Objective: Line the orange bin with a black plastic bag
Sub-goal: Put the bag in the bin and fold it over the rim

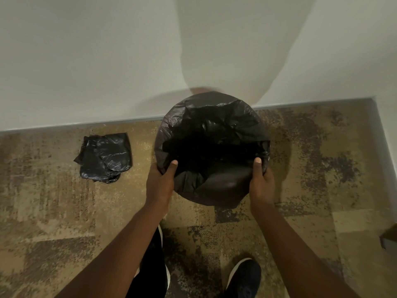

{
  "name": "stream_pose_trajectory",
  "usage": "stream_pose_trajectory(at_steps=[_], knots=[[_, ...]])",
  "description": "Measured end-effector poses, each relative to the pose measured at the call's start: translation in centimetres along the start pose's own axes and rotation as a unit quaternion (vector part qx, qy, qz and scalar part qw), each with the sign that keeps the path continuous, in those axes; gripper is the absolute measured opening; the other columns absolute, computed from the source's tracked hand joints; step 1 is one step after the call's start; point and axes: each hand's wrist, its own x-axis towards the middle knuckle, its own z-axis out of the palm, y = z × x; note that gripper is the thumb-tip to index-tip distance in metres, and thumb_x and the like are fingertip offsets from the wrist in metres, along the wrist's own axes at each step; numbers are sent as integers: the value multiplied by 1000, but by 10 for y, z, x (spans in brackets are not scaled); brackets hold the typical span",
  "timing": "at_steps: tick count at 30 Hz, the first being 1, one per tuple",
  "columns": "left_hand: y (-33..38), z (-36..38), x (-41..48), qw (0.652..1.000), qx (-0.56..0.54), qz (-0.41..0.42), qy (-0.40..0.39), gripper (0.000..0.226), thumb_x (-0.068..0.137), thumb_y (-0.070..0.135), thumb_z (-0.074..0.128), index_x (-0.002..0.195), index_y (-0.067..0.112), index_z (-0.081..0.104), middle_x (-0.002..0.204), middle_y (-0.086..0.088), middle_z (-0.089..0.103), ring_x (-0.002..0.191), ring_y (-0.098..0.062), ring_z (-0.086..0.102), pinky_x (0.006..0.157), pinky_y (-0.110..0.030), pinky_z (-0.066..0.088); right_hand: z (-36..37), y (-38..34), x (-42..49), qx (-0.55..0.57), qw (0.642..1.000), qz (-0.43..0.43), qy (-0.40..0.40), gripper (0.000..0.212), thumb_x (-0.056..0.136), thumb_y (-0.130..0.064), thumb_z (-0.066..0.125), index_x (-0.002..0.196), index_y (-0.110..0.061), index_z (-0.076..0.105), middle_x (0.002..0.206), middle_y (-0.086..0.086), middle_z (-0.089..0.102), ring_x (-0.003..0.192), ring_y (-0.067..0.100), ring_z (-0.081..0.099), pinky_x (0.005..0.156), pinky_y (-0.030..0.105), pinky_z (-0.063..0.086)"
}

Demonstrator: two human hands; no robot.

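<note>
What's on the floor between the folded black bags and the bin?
Nothing. In the head view, only bare patterned carpet lies between the folded bags and the bag-covered bin.

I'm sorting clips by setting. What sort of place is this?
Probably an indoor corner of an office or flat; I can't tell which. It has patterned brown carpet, a plain white wall with a grey baseboard, and a round bin lined with a black plastic bag.
</note>
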Motion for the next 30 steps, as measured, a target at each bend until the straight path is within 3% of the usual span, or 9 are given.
stream_pose_trajectory(at_steps=[2, 4, 8, 10, 15, 18, 23, 30], knots=[[-2, -4, 0, 999, 11, 29, 38, 33, 95, 42, 67, 121, 27, 54, 104, 13, 62, 98, -8, 63, 80, -30, 51, -4, -2, 0, -30, 999, -16, 34, 29, 98, -62, 54, 109, -38, 65, 109, -13, 66, 101, 7, 61, 94, 38, 51], [-2, -8, 1, 996, 29, 54, 58, 29, 96, 40, 65, 121, 26, 57, 102, 14, 61, 96, -7, 62, 81, -31, 51, -8, -4, -1, -67, 995, -39, 63, 42, 97, -59, 55, 124, -29, 65, 116, -10, 65, 107, 12, 61, 92, 36, 50], [-1, -11, 0, 997, 53, 60, 16, 14, 98, 25, 61, 111, 29, 58, 101, 12, 64, 99, -15, 64, 86, -38, 55, -11, -3, 3, -123, 990, -56, 47, 6, 103, -31, 58, 108, -29, 60, 97, -16, 64, 97, 16, 64, 80, 34, 51], [2, -11, 0, 997, 57, 60, 8, 19, 97, 19, 62, 114, 28, 59, 103, 9, 65, 101, -17, 65, 89, -40, 56, -11, -4, 4, -142, 987, -61, 41, 6, 103, -24, 58, 106, -29, 57, 93, -18, 61, 92, 14, 63, 79, 34, 50], [12, -18, -7, 996, 54, 64, -8, 25, 97, 17, 64, 119, 28, 59, 104, 10, 65, 102, -15, 65, 89, -38, 55, -15, -12, -3, -152, 986, -61, 44, 6, 103, -22, 58, 108, -20, 59, 91, -14, 60, 92, 19, 63, 75, 37, 50], [23, -25, -17, 996, 52, 75, -11, 25, 97, 16, 64, 117, 31, 58, 104, 15, 64, 100, -6, 63, 84, -32, 54, -19, -24, -16, -161, 985, -46, 49, 18, 103, -24, 58, 118, -15, 61, 98, -3, 65, 93, 22, 63, 77, 43, 56], [52, -36, -44, 992, 79, 98, -22, 23, 97, 13, 64, 113, 27, 57, 100, 12, 63, 95, -7, 62, 79, -29, 53, -30, -50, -43, -167, 982, -61, 64, 6, 103, -20, 58, 109, -19, 56, 89, -9, 58, 81, 8, 58, 58, 27, 42], [103, -48, -86, 978, 147, 142, -33, 20, 96, 10, 62, 110, 22, 54, 89, 13, 58, 80, 1, 55, 63, -15, 42, -43, -101, -82, -205, 972, -66, 92, 4, 102, -17, 54, 104, -17, 51, 84, -7, 52, 72, 6, 50, 55, 26, 36]])
